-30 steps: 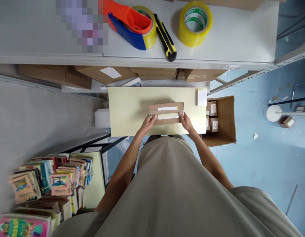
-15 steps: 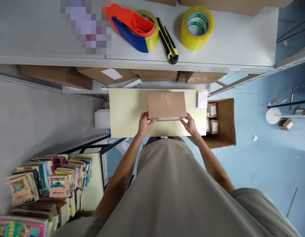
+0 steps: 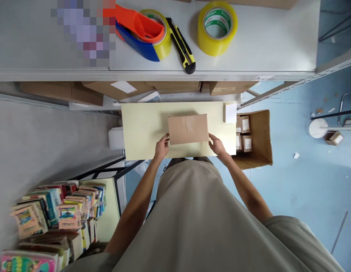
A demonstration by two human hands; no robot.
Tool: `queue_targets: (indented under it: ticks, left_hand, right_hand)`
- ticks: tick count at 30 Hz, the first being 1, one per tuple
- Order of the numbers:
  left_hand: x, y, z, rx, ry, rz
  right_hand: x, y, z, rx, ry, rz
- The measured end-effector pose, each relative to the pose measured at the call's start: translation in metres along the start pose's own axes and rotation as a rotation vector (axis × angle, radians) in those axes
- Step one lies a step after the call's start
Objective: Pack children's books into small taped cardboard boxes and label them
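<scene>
A brown cardboard box (image 3: 188, 129) with a seam across its top is over the pale yellow table (image 3: 144, 139), slightly turned. My left hand (image 3: 162, 147) holds its left side near the front corner, fingers bent against the cardboard. On the opposite side, my right hand (image 3: 217, 145) grips near the front right corner with the fingertips. The underside of the box is hidden, so I cannot tell whether it rests fully on the tabletop. A small white box (image 3: 230, 113) lies at the table's back right corner.
An open carton (image 3: 260, 139) with several small boxes stands right of the table. On the grey shelf (image 3: 257, 49) lie a tape dispenser (image 3: 147, 34), a box cutter (image 3: 181, 46) and a tape roll (image 3: 205, 36). Books (image 3: 69, 215) are stacked at lower left.
The cardboard box has come toward me and turned slightly; its front side no longer shows, only the top. Both hands have shifted from its front corners to its sides.
</scene>
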State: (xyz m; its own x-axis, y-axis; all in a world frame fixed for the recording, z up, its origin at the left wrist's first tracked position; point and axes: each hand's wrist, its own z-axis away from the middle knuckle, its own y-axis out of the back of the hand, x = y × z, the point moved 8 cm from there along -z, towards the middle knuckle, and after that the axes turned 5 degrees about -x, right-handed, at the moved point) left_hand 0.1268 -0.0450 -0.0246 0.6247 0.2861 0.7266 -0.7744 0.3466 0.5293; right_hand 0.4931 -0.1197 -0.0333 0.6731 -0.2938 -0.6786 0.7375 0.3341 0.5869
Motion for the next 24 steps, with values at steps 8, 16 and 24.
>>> queue_targets:
  ticks: [8, 16, 24]
  left_hand:
    - [0.113, -0.009, -0.026, 0.106, -0.247, -0.082]
    - [0.221, -0.123, -0.033, -0.174, -0.460, -0.149]
    - [0.231, -0.149, -0.026, -0.204, -0.410, -0.101]
  right_hand:
    - [0.047, 0.136, -0.071, 0.070, -0.125, 0.327]
    - [0.074, 0.168, -0.168, -0.080, -0.056, 0.536]
    - [0.071, 0.172, -0.178, -0.035, 0.101, 0.572]
